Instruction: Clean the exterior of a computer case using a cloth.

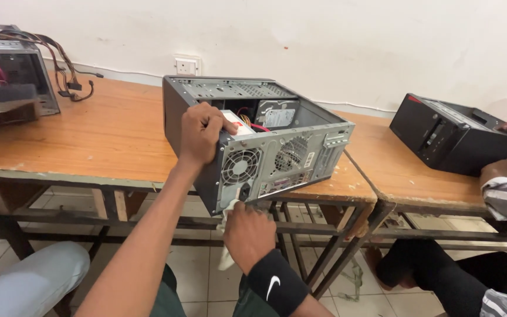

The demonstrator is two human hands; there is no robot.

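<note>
Left hand [202, 132] grips open grey computer case [253, 141]; right hand [247, 233] clutches white cloth [227, 235].

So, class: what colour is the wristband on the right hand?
Black wristband with a white mark; head view.

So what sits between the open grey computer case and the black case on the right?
In the head view, only bare wooden tabletop lies between the open grey metal computer case and the black computer case, with the seam where two tables meet.

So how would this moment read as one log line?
left hand: grips open grey metal computer case | right hand: presses white cloth on rear
</note>
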